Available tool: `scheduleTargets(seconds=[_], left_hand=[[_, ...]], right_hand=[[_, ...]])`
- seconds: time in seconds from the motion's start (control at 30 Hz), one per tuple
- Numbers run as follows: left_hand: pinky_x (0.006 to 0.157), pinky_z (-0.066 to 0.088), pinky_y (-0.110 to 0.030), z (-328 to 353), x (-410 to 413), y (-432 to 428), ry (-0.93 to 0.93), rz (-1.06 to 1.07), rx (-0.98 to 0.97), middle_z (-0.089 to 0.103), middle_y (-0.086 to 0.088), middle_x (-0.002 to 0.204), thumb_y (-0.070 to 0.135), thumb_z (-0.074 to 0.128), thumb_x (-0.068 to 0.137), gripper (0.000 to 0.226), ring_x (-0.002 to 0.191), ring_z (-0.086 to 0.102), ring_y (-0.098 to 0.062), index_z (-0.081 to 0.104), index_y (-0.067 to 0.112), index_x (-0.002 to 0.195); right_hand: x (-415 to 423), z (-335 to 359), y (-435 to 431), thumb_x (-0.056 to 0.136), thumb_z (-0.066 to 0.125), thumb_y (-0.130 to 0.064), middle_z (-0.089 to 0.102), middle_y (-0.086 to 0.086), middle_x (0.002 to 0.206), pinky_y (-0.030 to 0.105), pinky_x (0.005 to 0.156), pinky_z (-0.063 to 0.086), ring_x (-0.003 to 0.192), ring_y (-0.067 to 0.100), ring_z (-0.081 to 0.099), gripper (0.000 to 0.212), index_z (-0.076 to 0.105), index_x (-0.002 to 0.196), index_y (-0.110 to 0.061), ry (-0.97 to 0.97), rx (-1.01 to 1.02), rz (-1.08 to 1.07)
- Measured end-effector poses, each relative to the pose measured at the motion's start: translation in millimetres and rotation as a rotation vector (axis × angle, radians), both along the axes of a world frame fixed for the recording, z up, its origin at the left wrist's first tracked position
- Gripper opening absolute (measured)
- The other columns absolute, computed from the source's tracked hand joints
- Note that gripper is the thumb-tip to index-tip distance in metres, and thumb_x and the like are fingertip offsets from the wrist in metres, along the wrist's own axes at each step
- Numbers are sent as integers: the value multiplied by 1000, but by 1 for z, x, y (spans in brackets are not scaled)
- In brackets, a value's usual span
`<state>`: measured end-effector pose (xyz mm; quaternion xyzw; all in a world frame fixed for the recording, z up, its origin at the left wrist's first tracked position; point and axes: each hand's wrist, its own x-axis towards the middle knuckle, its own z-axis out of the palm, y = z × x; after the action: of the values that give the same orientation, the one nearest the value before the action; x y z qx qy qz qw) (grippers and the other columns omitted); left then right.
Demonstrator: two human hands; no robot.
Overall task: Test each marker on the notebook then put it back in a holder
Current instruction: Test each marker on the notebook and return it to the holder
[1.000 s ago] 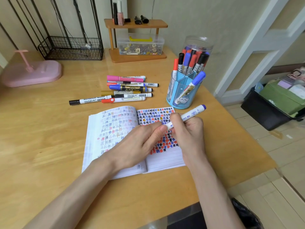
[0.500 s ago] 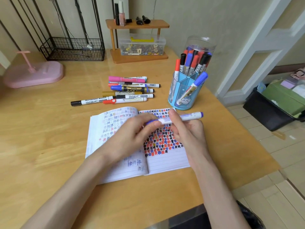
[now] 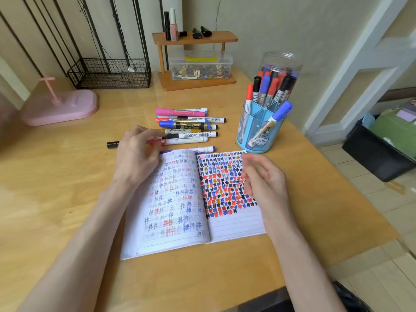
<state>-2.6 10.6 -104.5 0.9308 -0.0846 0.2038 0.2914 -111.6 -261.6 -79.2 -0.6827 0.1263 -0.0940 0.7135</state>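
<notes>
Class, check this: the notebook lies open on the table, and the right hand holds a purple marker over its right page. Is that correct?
No: the head view shows the right hand empty, fingers loosely curled over the right page of the open notebook. The purple marker lies on the table by the notebook's top edge.

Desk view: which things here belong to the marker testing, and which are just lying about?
Job: notebook, loose markers, purple marker at the notebook's top edge, blue holder, clear jar of markers.
Lying about: pink stand, wire basket, wooden shelf, clear box.
</notes>
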Motion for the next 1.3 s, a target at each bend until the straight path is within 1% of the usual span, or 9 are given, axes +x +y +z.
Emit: scheduleTargets(seconds=[0.23,0.4,0.53,0.63,0.7,0.8,1.0,1.1,1.3], left_hand=[[86,44,-49,-10,4,11,-16,92,182,65,-13,102,17,76,92,16,94,55,-41,79,18,108],[81,43,-41,5,-3,8,-87,14,2,66,-4,100,20,70,99,8,91,59,-32,75,18,105],[74,41,-18,35,-21,-6,-149,-107,-171,67,4,96,31,68,100,15,81,59,-5,74,18,105],[71,37,-14,52,-41,-31,-156,-251,-233,67,6,94,33,67,100,17,81,59,-2,74,18,106],[70,39,-20,58,-55,-49,-147,-336,-298,67,10,94,29,67,101,15,81,57,-3,75,18,107],[74,49,-36,58,-68,-66,-106,-408,-452,69,9,100,23,65,103,13,87,63,-10,73,15,110],[82,51,-31,46,-74,-77,42,-416,-592,67,8,119,31,59,105,19,101,67,-17,63,18,118],[84,54,-41,38,-73,-77,55,-401,-540,68,9,117,29,56,107,15,97,68,-22,63,19,116],[78,54,-49,33,-74,-79,75,-403,-481,67,13,112,26,54,108,10,90,68,-21,63,24,112]], right_hand=[[1,-3,0,102,67,-22,56,-5,69,23,49,34,56,11,37,9,76,101,-24,11,9,-4],[0,-2,4,100,69,-15,62,-5,72,24,53,40,58,8,48,8,75,100,-22,-48,-53,-5],[1,2,13,97,72,-10,72,-9,104,34,84,55,101,7,67,23,70,117,-21,-302,-420,13],[11,14,21,98,70,-14,61,-5,137,32,113,40,134,14,53,45,60,142,-20,-524,-849,71],[19,21,27,97,68,-7,57,-1,146,41,114,39,137,20,51,59,52,152,-22,-612,-1050,105],[23,22,26,92,62,13,64,-5,135,42,89,56,112,19,66,84,40,160,-32,-656,-1152,138],[12,27,17,107,54,-2,65,15,104,41,76,60,70,31,68,74,22,163,-37,-516,-282,204],[10,26,6,104,57,4,60,19,93,55,77,62,65,35,67,80,19,163,-34,-484,-68,199],[8,15,-4,102,55,8,62,9,88,52,84,60,68,26,66,71,32,154,-34,-325,298,237]])
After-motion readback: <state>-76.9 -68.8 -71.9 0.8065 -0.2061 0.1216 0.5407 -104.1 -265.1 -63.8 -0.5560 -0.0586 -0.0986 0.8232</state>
